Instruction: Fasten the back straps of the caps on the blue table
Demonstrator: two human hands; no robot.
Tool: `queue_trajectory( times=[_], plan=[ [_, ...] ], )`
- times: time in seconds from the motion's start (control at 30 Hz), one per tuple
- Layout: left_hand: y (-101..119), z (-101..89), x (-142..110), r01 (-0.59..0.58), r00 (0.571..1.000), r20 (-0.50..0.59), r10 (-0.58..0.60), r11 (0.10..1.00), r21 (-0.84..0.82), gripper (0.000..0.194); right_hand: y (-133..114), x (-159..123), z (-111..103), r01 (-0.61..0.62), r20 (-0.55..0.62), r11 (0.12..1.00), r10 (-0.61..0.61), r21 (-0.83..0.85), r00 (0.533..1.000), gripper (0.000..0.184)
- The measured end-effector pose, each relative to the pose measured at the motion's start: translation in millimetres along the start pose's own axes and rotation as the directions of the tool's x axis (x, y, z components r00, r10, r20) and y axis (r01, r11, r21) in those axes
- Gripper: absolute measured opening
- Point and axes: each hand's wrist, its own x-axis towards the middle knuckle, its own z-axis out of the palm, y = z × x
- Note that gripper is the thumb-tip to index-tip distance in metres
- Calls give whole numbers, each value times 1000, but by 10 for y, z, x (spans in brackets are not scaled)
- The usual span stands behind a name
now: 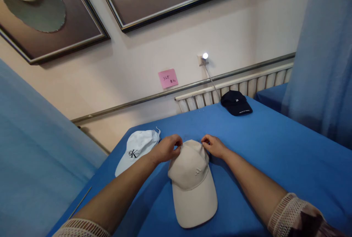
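A beige baseball cap [189, 167] lies on the blue-covered table [264, 152], its brim pointing toward me. My left hand [168, 147] pinches the cap's far left edge between thumb and fingers. On the opposite side, my right hand [213, 145] has its fingertips closed at the far right edge of the crown. The back of the cap is hidden from me. Left of my left hand sits a white cap [143, 142] with black "CK" letters, partly covered by my forearm. Farther off, near the table's back edge, rests a dark navy cap [236, 102].
Blue curtains hang at the left [41, 149] and right [324, 57]. Behind the table are a white radiator [247, 86] and a metal pipe [132, 102]. A pink note [168, 78] and a lit plug [205, 57] with a cord are on the wall, below framed pictures.
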Motion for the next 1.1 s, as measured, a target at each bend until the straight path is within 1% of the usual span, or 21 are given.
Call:
queue_trajectory(
  times=[0.17,0.27,0.37,0.5,0.6,0.73,0.87,0.97,1.03,1.1],
  plan=[
    [33,-95,135,-25,999,-34,26,1000,16,14,24,43,-33,6,-37,999,-4,42,999,17],
    [33,-140,230,-81,993,-76,85,995,52,13,49,77,-45,-30,-96,999,33,35,995,18],
    [13,-151,347,-94,988,-112,103,992,84,15,103,106,-59,-119,-161,993,117,-1,980,17],
    [-59,-122,527,-12,992,-124,28,992,127,16,168,109,-104,-275,-251,959,251,-64,935,20],
    [-146,-78,644,24,992,-129,-6,990,138,15,166,50,-129,-346,-284,932,305,-105,909,20],
    [-278,-32,758,57,987,-155,-38,991,121,14,113,-92,-91,-368,-265,917,319,-157,910,17],
    [-404,-4,850,104,972,-219,-84,991,82,16,23,-232,8,-358,-218,912,314,-201,924,19],
    [-484,36,897,164,949,-278,-149,986,31,16,-83,-324,68,-343,-179,912,307,-226,935,23],
    [-522,73,891,199,929,-317,-194,980,-17,15,-166,-385,93,-326,-150,911,296,-253,943,32],
    [-545,117,830,229,900,-364,-241,970,-75,18,-242,-450,111,-302,-121,906,278,-297,953,40]
  ],
)
